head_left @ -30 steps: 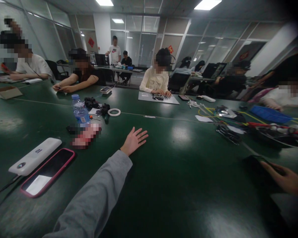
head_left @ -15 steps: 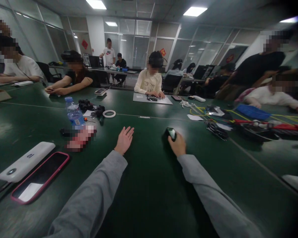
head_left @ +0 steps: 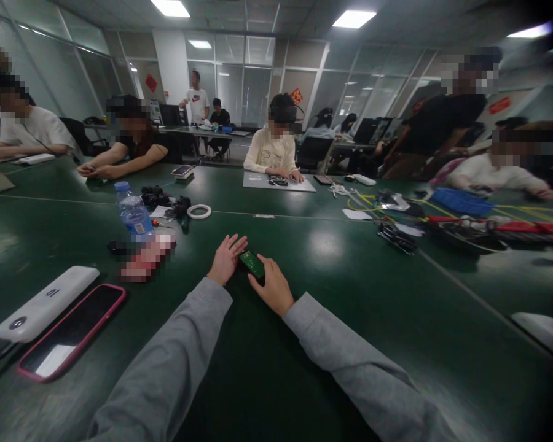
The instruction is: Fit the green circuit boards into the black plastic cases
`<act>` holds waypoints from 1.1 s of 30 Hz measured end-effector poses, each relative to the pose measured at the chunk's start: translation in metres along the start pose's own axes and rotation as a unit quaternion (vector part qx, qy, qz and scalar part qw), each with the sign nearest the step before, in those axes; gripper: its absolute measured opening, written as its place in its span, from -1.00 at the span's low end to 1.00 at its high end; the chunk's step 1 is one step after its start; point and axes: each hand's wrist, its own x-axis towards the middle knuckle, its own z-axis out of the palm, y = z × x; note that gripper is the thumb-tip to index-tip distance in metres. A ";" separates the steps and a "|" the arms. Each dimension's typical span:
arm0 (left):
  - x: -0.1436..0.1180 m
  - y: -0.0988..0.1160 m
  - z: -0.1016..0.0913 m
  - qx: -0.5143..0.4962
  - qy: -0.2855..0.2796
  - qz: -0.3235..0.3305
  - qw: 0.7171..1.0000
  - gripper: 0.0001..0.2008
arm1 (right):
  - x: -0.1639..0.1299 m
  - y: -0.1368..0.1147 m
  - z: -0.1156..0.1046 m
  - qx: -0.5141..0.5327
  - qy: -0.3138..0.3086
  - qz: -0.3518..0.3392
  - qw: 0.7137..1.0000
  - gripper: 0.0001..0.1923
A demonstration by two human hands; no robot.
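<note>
Head view: circuit board [head_left: 252, 264] held in right hand [head_left: 276, 287], near left hand [head_left: 224, 259].

My camera gave me a smooth, glossy surface [head_left: 341, 301], matt cloth sleeves [head_left: 350, 356], a clear plastic bottle [head_left: 133, 212], a smooth plastic power bank [head_left: 46, 304], a phone [head_left: 74, 331] with a shiny, glassy front, and a speckled green board [head_left: 252, 264].

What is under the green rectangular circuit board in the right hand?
The right hand grips the circuit board, whose speckled upper face shows; its underside, and whatever lies directly beneath, is covered and cannot be seen.
</note>
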 end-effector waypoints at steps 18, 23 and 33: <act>0.005 -0.007 -0.005 0.047 -0.028 0.013 0.998 -0.51 | 0.000 0.005 0.004 0.048 0.023 -0.026 0.998 -0.48; 0.007 -0.008 -0.008 0.046 -0.032 0.012 0.998 -0.53 | 0.000 0.008 0.006 0.029 0.027 -0.021 0.999 -0.48; 0.008 -0.011 -0.009 0.047 -0.031 0.033 0.998 -0.65 | 0.001 0.011 0.008 -0.005 0.037 -0.003 0.999 -0.54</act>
